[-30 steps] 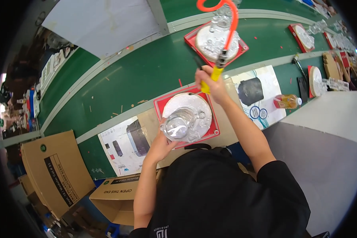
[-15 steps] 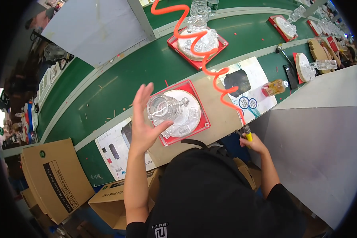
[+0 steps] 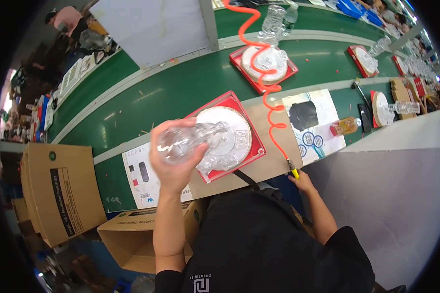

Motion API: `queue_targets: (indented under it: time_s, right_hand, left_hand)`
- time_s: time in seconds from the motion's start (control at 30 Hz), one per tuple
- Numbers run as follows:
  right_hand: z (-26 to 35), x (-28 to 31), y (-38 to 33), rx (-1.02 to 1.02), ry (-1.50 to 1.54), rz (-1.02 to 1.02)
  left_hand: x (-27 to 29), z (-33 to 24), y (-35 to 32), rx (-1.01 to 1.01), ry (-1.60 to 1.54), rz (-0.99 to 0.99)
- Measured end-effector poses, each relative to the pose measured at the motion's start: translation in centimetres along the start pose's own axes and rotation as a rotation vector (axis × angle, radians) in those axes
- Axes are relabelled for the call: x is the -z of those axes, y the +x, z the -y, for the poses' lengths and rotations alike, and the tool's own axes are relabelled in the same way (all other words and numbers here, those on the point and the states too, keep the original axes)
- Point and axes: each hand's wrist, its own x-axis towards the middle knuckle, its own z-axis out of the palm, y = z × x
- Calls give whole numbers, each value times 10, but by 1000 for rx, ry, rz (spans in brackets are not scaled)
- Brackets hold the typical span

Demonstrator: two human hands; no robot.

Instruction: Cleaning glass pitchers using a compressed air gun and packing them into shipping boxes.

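In front of me my left hand [image 3: 173, 151] is wrapped around a clear plastic figure [image 3: 181, 139], fingers on its far side and thumb on its near side. The figure rises from a round white base [image 3: 225, 141] with small clear pieces around it. That base sits on a red square tray [image 3: 252, 146]. To the right, at the table's near edge, my right hand [image 3: 304, 181] is closed around an air tool [image 3: 294, 172] with a yellow part. A coiled orange air hose [image 3: 277, 125] runs up from the tool. The tool's lower part is hidden by the hand.
Another red tray [image 3: 288, 78] with a white base stands across the green table, clear plastic bottles behind it. A drink bottle [image 3: 344, 126], a hammer [image 3: 362, 93] and a further base [image 3: 382, 108] are to the right. Cardboard boxes [image 3: 76, 190] stand at lower left. A person [image 3: 71, 22] is at far left.
My left hand has gone from spread beside the clear figure to wrapped around it. The figure leans more to the left. My view has shifted; the right hand still holds the tool.
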Motion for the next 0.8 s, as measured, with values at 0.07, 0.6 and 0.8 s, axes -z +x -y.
queue_targets:
  time_s: [0.07, 0.6, 0.8]
  right_hand:
    - [3, 4, -4, 31, -74, 33]
    - [178, 62, -19, 21, -592, 875]
    - [370, 6, -78, 1130, -134, 883]
  left_hand:
    - [27, -21, -1, -49, -10, -55]
    - [255, -235, -116, -246, 228, -747]
    - [281, -294, -184, -227, 581, -1220]
